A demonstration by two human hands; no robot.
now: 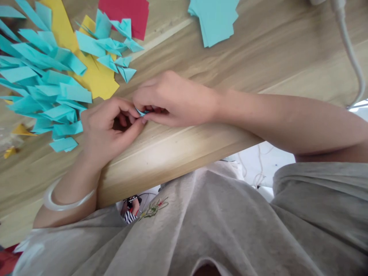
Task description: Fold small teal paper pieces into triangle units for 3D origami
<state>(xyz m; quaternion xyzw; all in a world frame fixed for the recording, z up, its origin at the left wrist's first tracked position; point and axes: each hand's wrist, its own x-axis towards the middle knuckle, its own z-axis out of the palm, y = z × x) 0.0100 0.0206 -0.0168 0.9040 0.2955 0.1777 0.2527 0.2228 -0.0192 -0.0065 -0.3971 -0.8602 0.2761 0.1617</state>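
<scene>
Between the fingertips of both hands is a small folded piece of blue paper (141,112), mostly hidden by the fingers. My left hand (107,124) pinches it from the left, with a white bangle on that wrist. My right hand (174,100) grips it from the right with thumb and fingers closed. Left of the hands lies a heap of folded blue paper strips (43,88). Several small pointed folded blue paper pieces (126,73) sit just above my left hand.
Yellow paper sheets (100,80) lie partly under the blue pieces. A red paper stack (129,15) and a stack of blue paper sheets (214,21) are at the far side. A white cable (349,53) hangs over the wooden table (161,149) at the right.
</scene>
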